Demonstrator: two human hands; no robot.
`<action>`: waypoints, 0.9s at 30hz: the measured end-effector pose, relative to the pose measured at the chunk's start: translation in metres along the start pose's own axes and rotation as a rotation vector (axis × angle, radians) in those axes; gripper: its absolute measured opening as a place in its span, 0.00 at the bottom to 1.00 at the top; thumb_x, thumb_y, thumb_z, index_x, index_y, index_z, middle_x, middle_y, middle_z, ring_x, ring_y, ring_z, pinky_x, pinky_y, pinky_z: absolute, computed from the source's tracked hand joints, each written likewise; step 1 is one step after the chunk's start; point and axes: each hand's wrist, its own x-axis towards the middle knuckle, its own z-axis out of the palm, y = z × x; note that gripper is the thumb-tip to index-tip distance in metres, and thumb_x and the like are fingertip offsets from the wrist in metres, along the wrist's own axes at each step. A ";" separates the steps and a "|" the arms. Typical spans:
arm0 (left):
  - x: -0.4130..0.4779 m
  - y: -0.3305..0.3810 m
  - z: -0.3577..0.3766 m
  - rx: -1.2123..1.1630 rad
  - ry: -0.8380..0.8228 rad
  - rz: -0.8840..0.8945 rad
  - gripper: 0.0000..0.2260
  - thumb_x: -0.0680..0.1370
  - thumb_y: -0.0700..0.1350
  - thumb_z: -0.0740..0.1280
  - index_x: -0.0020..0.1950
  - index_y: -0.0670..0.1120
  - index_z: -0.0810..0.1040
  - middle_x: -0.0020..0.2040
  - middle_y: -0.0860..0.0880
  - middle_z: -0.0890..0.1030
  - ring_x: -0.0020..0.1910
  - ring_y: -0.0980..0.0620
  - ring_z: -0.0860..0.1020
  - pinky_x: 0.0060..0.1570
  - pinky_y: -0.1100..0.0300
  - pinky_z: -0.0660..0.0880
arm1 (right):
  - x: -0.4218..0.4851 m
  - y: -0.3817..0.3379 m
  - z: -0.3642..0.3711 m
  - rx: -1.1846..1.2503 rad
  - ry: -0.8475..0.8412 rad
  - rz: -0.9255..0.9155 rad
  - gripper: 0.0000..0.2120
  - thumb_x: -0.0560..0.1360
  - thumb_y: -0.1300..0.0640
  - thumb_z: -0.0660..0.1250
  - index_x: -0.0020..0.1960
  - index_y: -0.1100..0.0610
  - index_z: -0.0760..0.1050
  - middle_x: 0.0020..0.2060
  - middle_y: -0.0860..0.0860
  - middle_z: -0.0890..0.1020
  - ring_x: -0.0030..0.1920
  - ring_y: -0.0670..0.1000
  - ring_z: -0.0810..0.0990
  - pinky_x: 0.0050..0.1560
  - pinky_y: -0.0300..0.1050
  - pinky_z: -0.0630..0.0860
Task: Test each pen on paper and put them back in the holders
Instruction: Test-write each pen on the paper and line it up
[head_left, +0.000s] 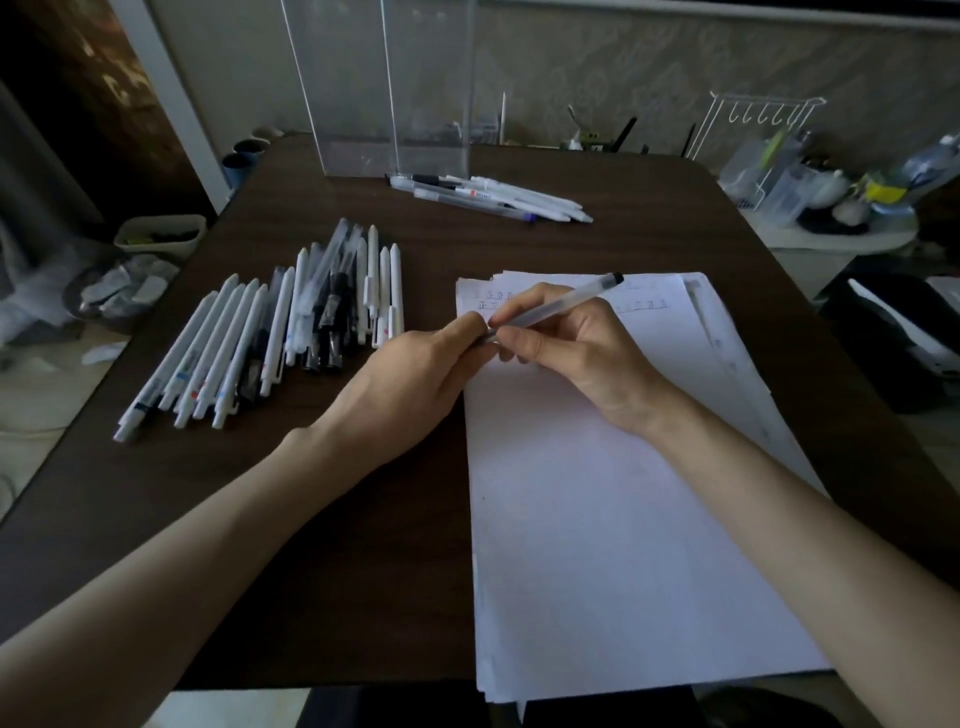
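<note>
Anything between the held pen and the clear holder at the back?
Nothing upright. Between the pen and the holder only a small pen pile lies flat on the table by the holder's base; lifting over it should clear.

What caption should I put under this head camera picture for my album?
Left hand and right hand hold a clear pen above the paper, with a pile of pens alongside.

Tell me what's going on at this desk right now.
A person holds a clear pen over the paper, the right hand gripping its barrel and the left hand pinching its lower end. A few test marks sit at the sheet's top. A big pile of pens lies to the left; a smaller bunch lies by the clear holder at the back.
</note>
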 end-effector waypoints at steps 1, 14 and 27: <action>0.000 0.000 0.000 0.014 0.016 -0.009 0.13 0.80 0.53 0.55 0.50 0.46 0.73 0.29 0.54 0.69 0.24 0.55 0.69 0.23 0.60 0.65 | 0.000 0.001 0.000 0.003 0.008 -0.009 0.03 0.74 0.64 0.66 0.46 0.58 0.77 0.36 0.48 0.81 0.38 0.44 0.79 0.38 0.33 0.73; -0.007 0.000 0.003 0.306 -0.017 0.026 0.24 0.76 0.64 0.51 0.62 0.55 0.76 0.36 0.55 0.74 0.34 0.53 0.75 0.25 0.67 0.55 | 0.018 0.000 -0.015 -0.119 0.515 0.017 0.08 0.77 0.60 0.65 0.39 0.57 0.70 0.26 0.53 0.78 0.25 0.44 0.73 0.28 0.35 0.68; -0.005 0.000 0.004 0.348 -0.023 0.043 0.20 0.75 0.61 0.54 0.56 0.54 0.79 0.30 0.54 0.71 0.30 0.51 0.75 0.25 0.68 0.49 | 0.038 0.020 0.006 -0.367 0.380 0.101 0.13 0.73 0.64 0.64 0.33 0.60 0.64 0.22 0.57 0.74 0.22 0.46 0.71 0.25 0.37 0.69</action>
